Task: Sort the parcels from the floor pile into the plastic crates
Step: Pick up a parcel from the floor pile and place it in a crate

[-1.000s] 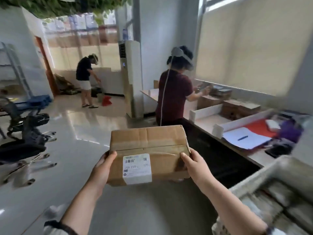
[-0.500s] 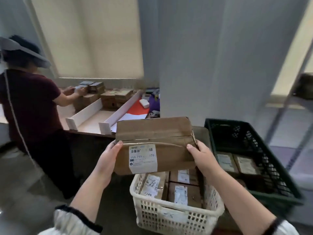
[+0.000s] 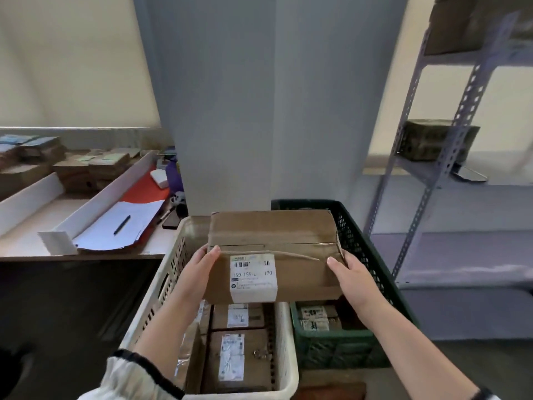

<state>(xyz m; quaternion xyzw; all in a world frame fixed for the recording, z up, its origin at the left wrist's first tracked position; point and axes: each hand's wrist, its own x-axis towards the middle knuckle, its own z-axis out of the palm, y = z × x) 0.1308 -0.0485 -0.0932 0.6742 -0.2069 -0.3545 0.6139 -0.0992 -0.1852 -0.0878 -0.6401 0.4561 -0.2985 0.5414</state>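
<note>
While the grey pillar (image 3: 259, 111) stands straight ahead of you, a white crate (image 3: 161, 284) and a dark green crate (image 3: 360, 249) sit side by side before it, both with labelled boxes inside, between a desk (image 3: 86, 252) with papers (image 3: 121, 223) on your left and a metal shelf (image 3: 432, 168) on your right. You hold the brown parcel (image 3: 274, 235) in the air above the crates, mostly over the white one, its label facing up. Your left hand (image 3: 196, 272) and right hand (image 3: 354, 278) grip its two ends, each thumb on the top face, the other fingers hidden under the box.
</note>
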